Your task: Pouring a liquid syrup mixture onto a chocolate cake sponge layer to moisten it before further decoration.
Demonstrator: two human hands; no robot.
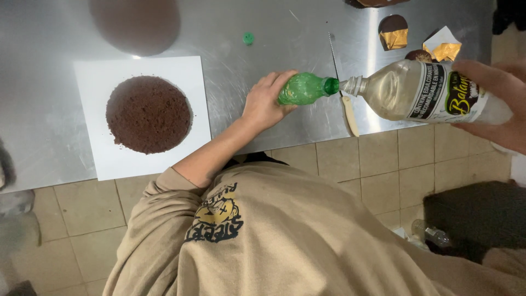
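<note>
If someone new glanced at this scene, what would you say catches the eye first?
Most striking are the two bottles meeting mouth to mouth at centre right: the left hand holds a small green bottle, and the right hand tilts a large clear bottle into it. At left, a round brown cake lies on a white board.

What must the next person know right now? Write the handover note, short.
Left hand: grips the small green plastic bottle, held on its side over the steel table.
Right hand: holds the large clear labelled bottle, tilted, with its mouth at the green bottle's mouth.
Done: the green cap is off and lies on the table.
Left: how full the green bottle is cannot be told. The round brown cake sits bare on the white square board. A pale-handled knife lies under the bottles.
</note>
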